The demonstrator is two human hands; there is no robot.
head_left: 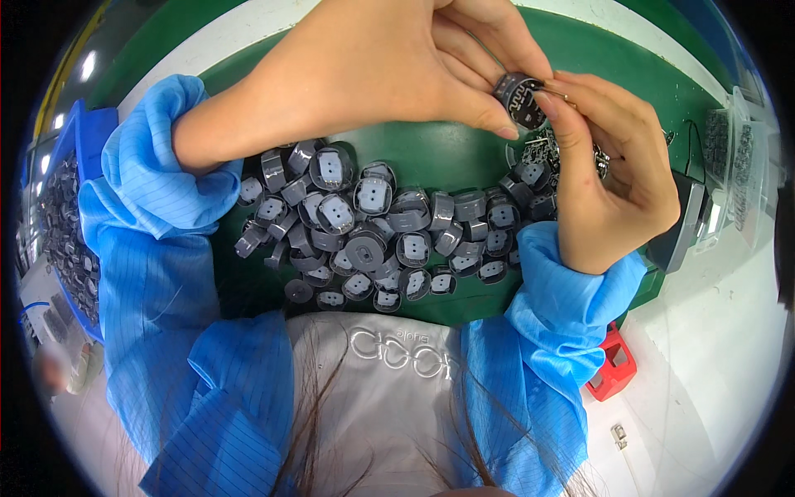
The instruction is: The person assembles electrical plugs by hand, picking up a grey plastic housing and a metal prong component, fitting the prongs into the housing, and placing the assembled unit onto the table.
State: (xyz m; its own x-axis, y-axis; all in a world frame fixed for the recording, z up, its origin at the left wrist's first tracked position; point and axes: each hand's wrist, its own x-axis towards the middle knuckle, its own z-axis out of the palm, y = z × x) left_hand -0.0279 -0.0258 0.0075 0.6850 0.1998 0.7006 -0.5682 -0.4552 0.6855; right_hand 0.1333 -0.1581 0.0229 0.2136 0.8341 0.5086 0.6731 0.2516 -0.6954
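Note:
My left hand (406, 62) reaches across the upper middle, its fingers and thumb closed around a small round dark grey housing (515, 93). The housing's open face is turned to the right and shows a black circuit board with pale zigzag tracks. My right hand (617, 170) meets it from the right, thumb and forefinger pinched on a thin metal piece (560, 94) at the housing's edge. Most of that piece is hidden by the fingers. Beneath my right hand lies a heap of small shiny metal parts (540, 149), partly covered by it.
Many similar grey round housings (373, 197) are piled on the green mat (431, 149) below my hands. A blue bin (91, 157) of dark parts stands at left. At right are a clear plastic box (737, 157), a dark grey device (681, 219) and a red holder (614, 364).

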